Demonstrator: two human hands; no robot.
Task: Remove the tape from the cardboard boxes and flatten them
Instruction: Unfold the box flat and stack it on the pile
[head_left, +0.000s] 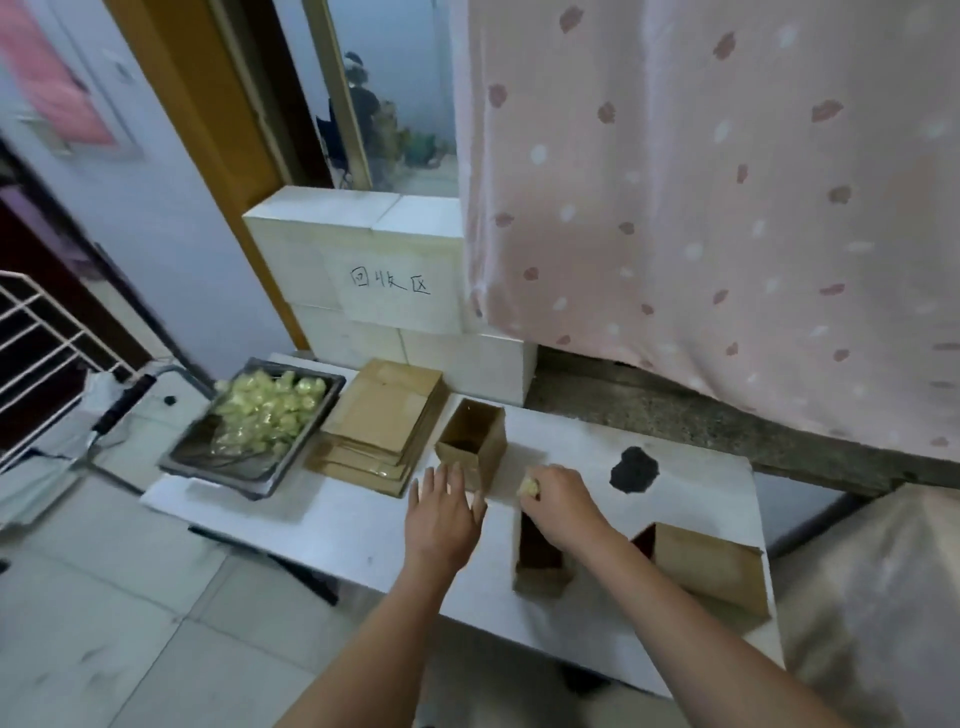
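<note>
An open-ended cardboard box stood mid-desk, its long axis running toward the far edge. The left hand hovered flat, fingers spread, just before it. The right hand pinched a crumpled tape wad. Flattened boxes were stacked beside a metal tray of wads near the left edge.

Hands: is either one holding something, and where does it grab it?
The right hand holds a small yellowish tape wad, pinched at its fingertips. The left hand is open, holding nothing, by the open box.
</note>
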